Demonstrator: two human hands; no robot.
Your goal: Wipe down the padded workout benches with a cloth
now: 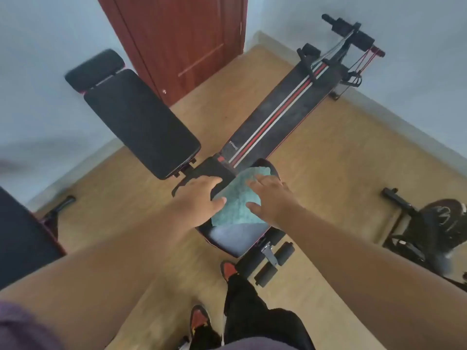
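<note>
Teal and nubbly, the cloth [236,198] lies spread on the black padded seat [227,241] of the nearer bench, right below me, its fuzzy pile bunched into an uneven rounded patch. My left hand [199,198] rests at the cloth's left edge with fingers straight and loosely spread; the thumb touches the cloth and the fingertips reach onto the dark pad beyond it. My right hand [271,200] lies flat on the cloth's right side, fingers likewise straight and apart, gripping nothing that I can see. The seat shows a smooth, slightly shiny vinyl surface with a rounded front edge.

Beyond the seat, a long flat board [285,114] runs away toward the far wall, matte black with red and white stripes down its middle and cords [331,55] at its far end. To the left, a second bench's backrest [141,122] stands tilted up, a smooth black rounded rectangle with a cushioned headrest [94,66] above it. Two black foam rollers [274,263] sit on a metal bracket just below the seat.

Underfoot I see a pale wood-grain floor [341,173]. A reddish-brown door [177,41] stands in the corner between light blue walls. My red and black shoes [228,270] and dark trousers show at the bottom. Black equipment [429,231] sits at the right, too blurred to name.
</note>
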